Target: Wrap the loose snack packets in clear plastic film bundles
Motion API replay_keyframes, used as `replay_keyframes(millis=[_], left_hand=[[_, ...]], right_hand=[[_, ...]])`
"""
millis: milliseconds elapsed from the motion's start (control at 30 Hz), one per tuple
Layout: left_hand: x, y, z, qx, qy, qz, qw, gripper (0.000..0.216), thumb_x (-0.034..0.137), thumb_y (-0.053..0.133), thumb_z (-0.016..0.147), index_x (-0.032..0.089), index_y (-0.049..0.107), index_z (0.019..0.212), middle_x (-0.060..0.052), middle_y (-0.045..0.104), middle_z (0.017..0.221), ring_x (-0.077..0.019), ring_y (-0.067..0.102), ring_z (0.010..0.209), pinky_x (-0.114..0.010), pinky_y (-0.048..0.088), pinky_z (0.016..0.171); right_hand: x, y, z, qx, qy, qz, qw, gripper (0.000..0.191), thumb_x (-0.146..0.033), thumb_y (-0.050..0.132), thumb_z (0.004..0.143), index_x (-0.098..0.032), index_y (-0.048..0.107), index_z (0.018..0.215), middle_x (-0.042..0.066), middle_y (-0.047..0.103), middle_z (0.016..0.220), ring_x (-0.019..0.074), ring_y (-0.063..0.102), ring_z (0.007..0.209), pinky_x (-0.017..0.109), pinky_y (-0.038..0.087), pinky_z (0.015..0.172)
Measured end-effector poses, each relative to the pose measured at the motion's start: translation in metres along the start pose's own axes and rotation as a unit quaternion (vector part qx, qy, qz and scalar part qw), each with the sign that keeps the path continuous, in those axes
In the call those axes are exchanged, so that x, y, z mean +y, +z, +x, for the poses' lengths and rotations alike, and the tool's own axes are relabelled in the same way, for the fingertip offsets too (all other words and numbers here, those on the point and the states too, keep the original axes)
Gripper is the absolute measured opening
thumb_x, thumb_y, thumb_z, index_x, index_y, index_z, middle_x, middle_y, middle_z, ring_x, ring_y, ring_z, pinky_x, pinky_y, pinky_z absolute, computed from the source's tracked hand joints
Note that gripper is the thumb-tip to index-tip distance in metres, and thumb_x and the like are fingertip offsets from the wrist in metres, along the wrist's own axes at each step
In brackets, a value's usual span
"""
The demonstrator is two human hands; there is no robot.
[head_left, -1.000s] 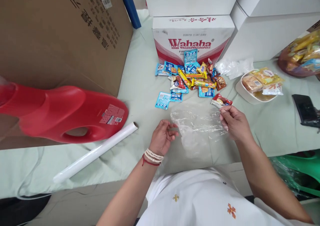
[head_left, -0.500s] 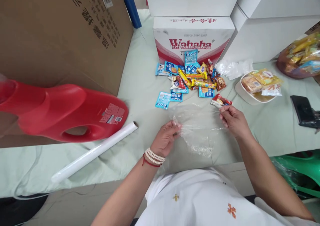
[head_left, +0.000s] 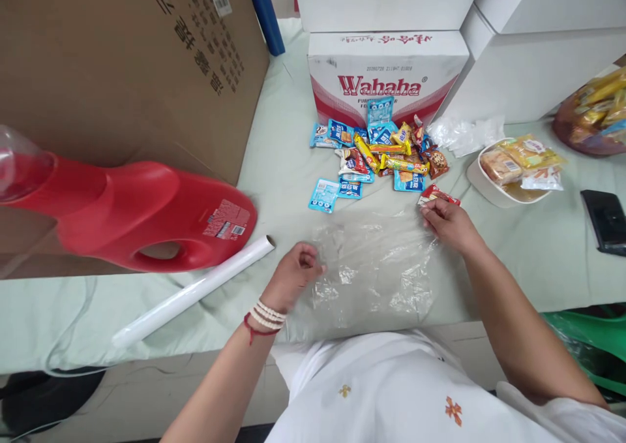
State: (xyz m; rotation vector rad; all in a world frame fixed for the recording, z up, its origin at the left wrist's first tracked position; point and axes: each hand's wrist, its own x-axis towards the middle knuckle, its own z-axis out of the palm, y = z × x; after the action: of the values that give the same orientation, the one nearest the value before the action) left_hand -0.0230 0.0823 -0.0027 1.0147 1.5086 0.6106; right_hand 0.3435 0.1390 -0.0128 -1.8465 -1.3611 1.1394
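Observation:
A sheet of clear plastic film (head_left: 374, 267) lies stretched over the pale green cloth in front of me. My left hand (head_left: 293, 276) pinches its left edge, fingers closed. My right hand (head_left: 447, 222) pinches its upper right corner, right next to a red snack packet (head_left: 437, 195). A pile of small wrapped snacks (head_left: 379, 152) lies just beyond the film. A white roll of film (head_left: 193, 291) rests to the left of my left hand.
A big red jug (head_left: 127, 218) lies on its side at left against a brown carton (head_left: 122, 71). A Wahaha box (head_left: 386, 74) and white boxes stand behind. A white bowl of packets (head_left: 513, 172), a phone (head_left: 606, 221) and a bag of snacks (head_left: 594, 113) sit at right.
The film hung crumpled between my hands; now it is pulled wide and laid flat on the cloth. My left hand moved left, my right hand moved away from me.

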Motion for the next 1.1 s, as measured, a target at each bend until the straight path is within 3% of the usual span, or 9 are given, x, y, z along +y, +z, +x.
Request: replay_keyframes(millis=[67,167,300,533,600,667,800,967,1100], left_hand=[[-0.001,0.000,-0.005,0.161,0.097,0.155,0.970,0.036,0.028,0.076,0.070,0.018,0.059,0.099,-0.001,0.058,0.085,-0.0186,0.058,0.075,-0.036,0.052,0.071],[0.004,0.016,-0.016,0.302,0.296,0.329,0.845,0.025,0.024,0.064,0.084,0.017,0.063,0.109,-0.014,0.065,0.111,-0.0311,0.060,0.114,-0.053,0.046,0.101],[0.003,0.043,-0.015,0.130,0.456,0.477,0.740,0.033,0.028,0.056,0.097,0.024,0.065,0.128,-0.012,0.064,0.139,-0.0296,0.046,0.144,-0.056,0.021,0.124],[-0.029,0.057,0.004,0.042,0.314,0.553,0.770,0.077,0.061,0.044,0.098,0.018,0.032,0.161,-0.022,0.020,0.170,-0.0380,0.023,0.157,-0.073,0.006,0.121],[-0.030,0.060,0.000,0.044,0.314,0.550,0.773,0.080,0.063,0.042,0.098,0.014,0.030,0.161,-0.023,0.018,0.170,-0.0386,0.021,0.158,-0.074,0.004,0.121],[-0.029,0.060,-0.005,0.049,0.313,0.545,0.776,0.080,0.061,0.041,0.099,0.012,0.029,0.162,-0.023,0.017,0.170,-0.0386,0.023,0.157,-0.074,0.002,0.121],[-0.029,0.046,-0.008,0.045,0.312,0.536,0.783,0.070,0.050,0.040,0.102,0.015,0.030,0.162,-0.020,0.028,0.167,-0.0366,0.033,0.153,-0.073,-0.005,0.122],[-0.037,0.032,-0.009,0.031,0.339,0.529,0.777,0.066,0.044,0.042,0.103,0.015,0.031,0.161,-0.018,0.032,0.166,-0.0329,0.035,0.153,-0.066,-0.006,0.126],[-0.038,0.036,-0.012,0.046,0.337,0.528,0.778,0.065,0.044,0.042,0.103,0.016,0.032,0.161,-0.017,0.034,0.165,-0.0330,0.038,0.152,-0.065,-0.004,0.126]], right_hand=[[-0.002,0.001,0.003,0.016,-0.025,-0.056,0.998,0.023,-0.046,0.059,0.088,-0.023,0.060,0.087,0.000,0.063,0.067,0.0148,0.050,0.049,0.029,0.039,0.050],[-0.003,0.005,0.005,0.030,-0.064,-0.113,0.991,0.022,-0.043,0.056,0.090,-0.022,0.062,0.086,0.004,0.067,0.070,0.0186,0.056,0.059,0.032,0.044,0.060],[0.000,0.005,0.006,0.029,-0.094,-0.170,0.981,0.024,-0.040,0.051,0.093,-0.021,0.065,0.094,0.006,0.070,0.075,0.0221,0.062,0.067,0.035,0.048,0.068],[-0.014,0.002,-0.035,0.247,-0.251,-0.325,0.877,0.038,-0.034,0.050,0.099,-0.018,0.065,0.130,0.019,0.064,0.129,0.0349,0.060,0.119,0.053,0.049,0.099],[-0.015,0.017,-0.061,0.203,-0.326,-0.327,0.864,0.045,-0.032,0.052,0.100,-0.020,0.057,0.144,0.020,0.059,0.141,0.0350,0.054,0.132,0.056,0.046,0.108],[-0.005,0.033,-0.086,0.065,-0.370,-0.338,0.863,0.055,-0.032,0.054,0.101,-0.023,0.045,0.155,0.017,0.051,0.154,0.0346,0.044,0.145,0.057,0.041,0.115],[0.030,0.033,-0.109,-0.088,-0.344,-0.343,0.870,0.056,-0.034,0.051,0.104,-0.026,0.041,0.159,0.012,0.045,0.161,0.0314,0.039,0.151,0.058,0.039,0.120],[0.006,0.000,-0.076,-0.087,-0.247,-0.238,0.935,0.036,-0.039,0.046,0.105,-0.025,0.069,0.128,0.011,0.074,0.125,0.0280,0.069,0.116,0.047,0.056,0.100],[-0.069,0.029,0.002,0.012,-0.203,-0.288,0.936,0.037,-0.038,0.044,0.105,-0.018,0.070,0.122,0.012,0.076,0.103,0.0280,0.071,0.092,0.043,0.056,0.086]])
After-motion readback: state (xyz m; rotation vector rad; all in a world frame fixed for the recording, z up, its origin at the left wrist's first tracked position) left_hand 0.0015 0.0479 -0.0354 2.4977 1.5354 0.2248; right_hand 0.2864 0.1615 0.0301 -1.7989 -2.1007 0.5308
